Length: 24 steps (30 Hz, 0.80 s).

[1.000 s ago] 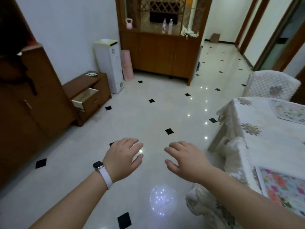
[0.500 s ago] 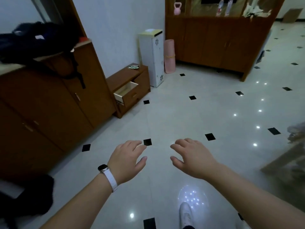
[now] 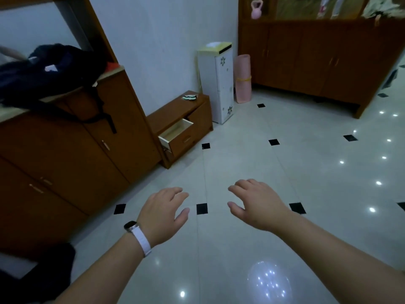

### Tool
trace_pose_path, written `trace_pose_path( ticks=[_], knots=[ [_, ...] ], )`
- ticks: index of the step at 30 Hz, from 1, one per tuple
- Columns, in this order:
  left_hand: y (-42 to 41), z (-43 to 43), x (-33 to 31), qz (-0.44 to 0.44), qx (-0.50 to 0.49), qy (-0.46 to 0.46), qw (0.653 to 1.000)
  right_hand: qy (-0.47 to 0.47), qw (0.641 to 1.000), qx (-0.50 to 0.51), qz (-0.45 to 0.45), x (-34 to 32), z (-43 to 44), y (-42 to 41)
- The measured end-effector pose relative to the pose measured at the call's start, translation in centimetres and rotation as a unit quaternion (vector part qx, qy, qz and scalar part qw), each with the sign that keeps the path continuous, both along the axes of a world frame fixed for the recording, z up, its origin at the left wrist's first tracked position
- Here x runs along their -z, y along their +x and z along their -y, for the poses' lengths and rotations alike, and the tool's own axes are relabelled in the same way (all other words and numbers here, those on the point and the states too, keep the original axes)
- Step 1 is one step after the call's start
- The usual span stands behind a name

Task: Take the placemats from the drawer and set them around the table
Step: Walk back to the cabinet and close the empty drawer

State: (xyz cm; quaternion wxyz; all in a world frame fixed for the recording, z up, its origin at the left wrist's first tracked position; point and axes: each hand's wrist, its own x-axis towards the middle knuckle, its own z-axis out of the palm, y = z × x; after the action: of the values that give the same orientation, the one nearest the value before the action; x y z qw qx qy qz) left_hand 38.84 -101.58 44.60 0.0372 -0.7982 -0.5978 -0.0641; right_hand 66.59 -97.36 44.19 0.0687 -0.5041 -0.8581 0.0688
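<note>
two hands, left hand (image 3: 163, 212) and right hand (image 3: 256, 205), loose-fingered and empty, well short of the open drawer (image 3: 175, 133). fetching and laying seemingly left.

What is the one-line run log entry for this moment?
stage: before pickup | left hand: open, empty | right hand: open, empty | drawer: pulled open | placemats: none in view

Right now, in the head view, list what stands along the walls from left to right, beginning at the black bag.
black bag → open drawer → white cabinet → pink rolled mat → wooden sideboard
</note>
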Motion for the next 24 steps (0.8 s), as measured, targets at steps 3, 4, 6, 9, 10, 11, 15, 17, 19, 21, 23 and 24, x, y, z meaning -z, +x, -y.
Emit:
trace_pose_path(
  ticks=[3, 4, 6, 9, 10, 11, 15, 17, 19, 21, 23, 24],
  knots=[
    [-1.3, -2.5, -0.1, 0.003, -0.022, -0.007, 1.0, -0.002, 1.0, -0.025, 0.005, -0.2, -3.3, -1.7],
    [-2.0, -3.4, 0.1, 0.008, -0.028, -0.007, 1.0, -0.004, 0.999, -0.031, 0.008, -0.1, -4.4, -2.3],
    [-3.3, -5.1, 0.6, 0.012, -0.041, -0.007, 0.999, -0.008, 0.999, -0.043, 0.011, 0.2, -6.7, -3.7],
    [-5.7, -8.0, 2.0, 0.022, -0.059, -0.01, 0.998, -0.021, 0.998, -0.062, 0.021, 1.0, -10.1, -6.4],
    [-6.7, -9.2, 2.6, 0.028, -0.062, -0.015, 0.998, -0.023, 0.997, -0.068, 0.024, 1.4, -11.4, -7.3],
    [-7.7, -10.6, 3.3, 0.033, -0.064, -0.019, 0.997, -0.022, 0.997, -0.071, 0.027, 1.7, -12.8, -8.3],
    [-12.2, -18.0, 5.6, 0.05, -0.063, -0.031, 0.996, -0.029, 0.997, -0.065, 0.04, 2.4, -19.7, -12.6],
    [-14.5, -22.3, 5.9, 0.061, -0.06, -0.036, 0.996, -0.026, 0.997, -0.057, 0.048, 2.5, -23.3, -14.8],
    [-16.5, -26.4, 5.9, 0.079, -0.057, -0.034, 0.995, -0.024, 0.997, -0.055, 0.052, 2.0, -26.7, -16.9],
    [-18.3, -29.9, 5.9, 0.086, -0.051, -0.023, 0.995, -0.019, 0.997, -0.047, 0.053, 1.5, -29.7, -18.9],
    [-20.0, -33.2, 5.6, 0.084, -0.039, -0.013, 0.996, -0.012, 0.998, -0.043, 0.049, 1.3, -32.5, -20.6],
    [-20.7, -34.7, 5.5, 0.088, -0.035, -0.013, 0.995, -0.013, 0.998, -0.041, 0.045, 1.2, -33.7, -21.3]
  ],
)
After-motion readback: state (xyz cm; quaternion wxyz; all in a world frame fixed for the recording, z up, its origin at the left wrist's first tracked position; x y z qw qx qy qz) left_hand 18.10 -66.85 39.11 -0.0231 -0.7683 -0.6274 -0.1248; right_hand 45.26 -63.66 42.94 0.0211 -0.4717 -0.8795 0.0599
